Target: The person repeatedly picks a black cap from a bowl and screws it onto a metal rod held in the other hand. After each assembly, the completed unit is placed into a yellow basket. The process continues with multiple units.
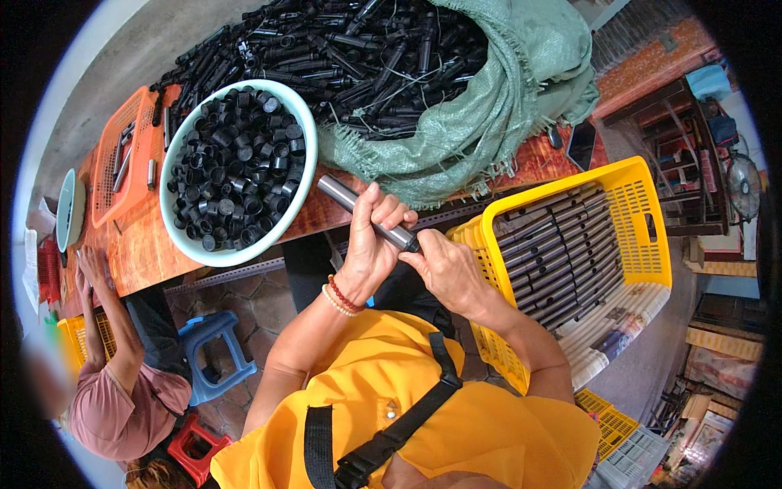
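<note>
A dark grey metal tube point(338, 194) slants across in front of my chest. My left hand point(368, 240), with two beaded bracelets at the wrist, is closed round its middle. At the tube's lower right end, my right hand point(448, 273) pinches a black tip that is mostly covered by thumb and fingers. Just beyond the left hand stands a pale green basin point(308, 138) full of small black caps point(236, 167). Right of my right hand, similar dark tubes point(562, 253) lie in rows inside a yellow crate point(639, 212) lined with newspaper point(623, 318).
Long black plastic parts point(342, 65) are heaped on the table point(147, 253) beside a green woven sack point(521, 114). An orange basket point(104, 183) holds a few tubes. At left sits a co-worker point(122, 407), near a blue stool point(216, 350). A phone point(581, 145) lies far right.
</note>
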`<state>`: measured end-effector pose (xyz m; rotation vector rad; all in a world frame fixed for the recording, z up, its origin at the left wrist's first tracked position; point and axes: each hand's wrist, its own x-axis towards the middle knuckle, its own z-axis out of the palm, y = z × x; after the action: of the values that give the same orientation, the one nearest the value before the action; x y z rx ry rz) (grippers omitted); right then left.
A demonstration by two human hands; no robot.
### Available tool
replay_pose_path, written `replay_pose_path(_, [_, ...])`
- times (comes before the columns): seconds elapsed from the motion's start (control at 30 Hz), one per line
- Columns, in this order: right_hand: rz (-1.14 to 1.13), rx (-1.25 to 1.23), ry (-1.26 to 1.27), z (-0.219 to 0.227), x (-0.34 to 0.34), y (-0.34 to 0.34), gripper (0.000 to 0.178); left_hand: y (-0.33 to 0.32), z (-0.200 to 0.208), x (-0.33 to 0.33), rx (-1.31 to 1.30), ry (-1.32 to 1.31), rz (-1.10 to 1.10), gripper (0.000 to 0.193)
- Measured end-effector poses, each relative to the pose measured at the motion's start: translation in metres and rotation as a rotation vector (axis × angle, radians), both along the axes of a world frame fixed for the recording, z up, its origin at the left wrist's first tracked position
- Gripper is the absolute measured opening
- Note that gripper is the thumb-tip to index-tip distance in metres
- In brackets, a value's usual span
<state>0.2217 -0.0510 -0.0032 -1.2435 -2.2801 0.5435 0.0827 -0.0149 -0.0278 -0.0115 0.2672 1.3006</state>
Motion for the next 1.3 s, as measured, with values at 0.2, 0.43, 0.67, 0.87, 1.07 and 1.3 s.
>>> replay_pose_path(0.2, [0.004,-0.026,0.032,-0.002,-0.002,0.001,0.028,-0.001,-0.004,0.000,-0.009,-0.004,0.048,0.030])
replay_pose_path(0.43, [0.018,0.021,0.048,-0.012,-0.003,0.007,0.030,-0.001,0.001,0.000,-0.015,0.107,0.088,0.028])
replay_pose_path(0.67, [0.071,-0.075,0.006,-0.012,-0.006,0.015,0.031,-0.001,0.012,-0.010,0.080,0.493,0.174,0.028])
replay_pose_path(0.87, [0.095,-0.147,0.016,0.015,-0.007,0.040,0.027,-0.008,0.008,-0.046,0.261,0.988,0.363,0.022])
replay_pose_path(1.07, [0.174,0.029,0.115,0.053,-0.070,0.102,0.015,0.000,-0.028,-0.073,0.523,1.643,0.303,0.031])
replay_pose_path(1.3, [0.547,0.049,-0.067,0.087,-0.195,0.149,0.023,0.000,-0.053,-0.078,0.551,1.580,0.318,0.039])
